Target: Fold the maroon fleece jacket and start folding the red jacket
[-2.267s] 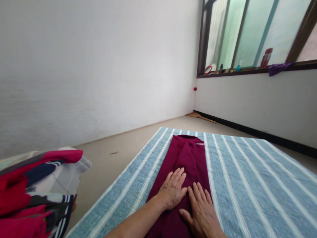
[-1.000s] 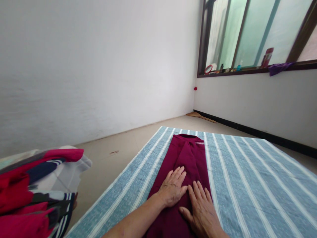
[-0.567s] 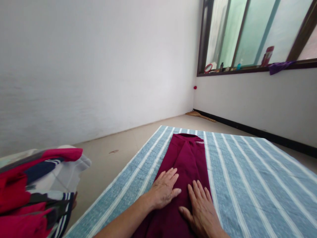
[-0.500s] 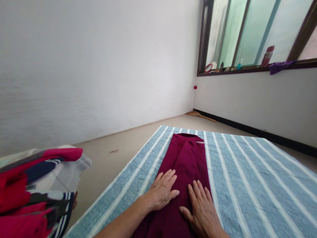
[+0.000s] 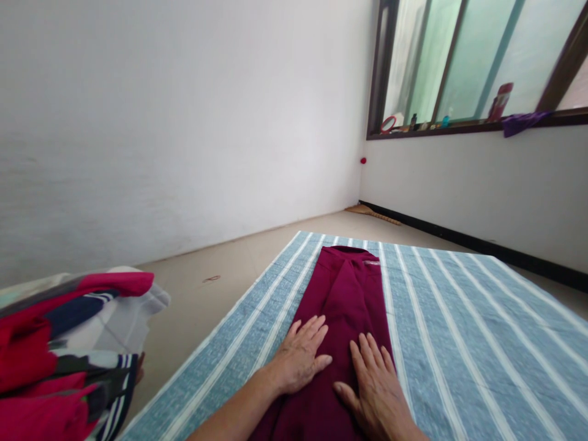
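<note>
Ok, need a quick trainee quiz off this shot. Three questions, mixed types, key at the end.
1. Pick one. The garment under the left grip and the right grip is: a) navy, b) maroon, c) teal.
2. Short answer. On which side of the striped sheet, the person's left or right, is the clothes pile?
3. True or false. The purple cloth lies on the striped sheet.

Key: 1: b. 2: left. 3: false; it hangs over the window ledge.
</note>
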Tool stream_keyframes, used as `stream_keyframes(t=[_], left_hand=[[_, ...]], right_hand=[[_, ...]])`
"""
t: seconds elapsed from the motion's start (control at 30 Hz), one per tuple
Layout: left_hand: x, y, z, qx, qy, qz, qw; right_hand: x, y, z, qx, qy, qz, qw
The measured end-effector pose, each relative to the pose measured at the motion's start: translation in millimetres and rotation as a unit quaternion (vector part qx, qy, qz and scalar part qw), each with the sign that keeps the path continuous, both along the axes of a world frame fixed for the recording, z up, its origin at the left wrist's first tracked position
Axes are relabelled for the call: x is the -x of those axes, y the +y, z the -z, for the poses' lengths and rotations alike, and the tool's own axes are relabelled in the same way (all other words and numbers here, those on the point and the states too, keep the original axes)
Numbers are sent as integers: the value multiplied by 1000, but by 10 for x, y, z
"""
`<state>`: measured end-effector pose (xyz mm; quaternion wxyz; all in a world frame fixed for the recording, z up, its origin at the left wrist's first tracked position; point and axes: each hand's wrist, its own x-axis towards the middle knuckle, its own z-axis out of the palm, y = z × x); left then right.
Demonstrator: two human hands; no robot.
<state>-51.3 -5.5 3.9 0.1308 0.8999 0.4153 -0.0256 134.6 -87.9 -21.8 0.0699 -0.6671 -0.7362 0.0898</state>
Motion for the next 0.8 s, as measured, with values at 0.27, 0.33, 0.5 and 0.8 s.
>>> stream_keyframes(t=[0.27,0.33,0.5,0.8], left_hand=[[2,-8,7,6,3,-4,1000],[-3,-14,-2,8,2,-5,1000],[-12,-11,-26,12,3,-6,1000],[0,12,-5,15,-3,-3,1000]], right_hand=[[6,2,-20,2,5,6,1000],[4,-2,-19,1,6,6,1000],[4,-10,-28,-3,7,6,1000],[10,-3,-28,8,11,9,1000]])
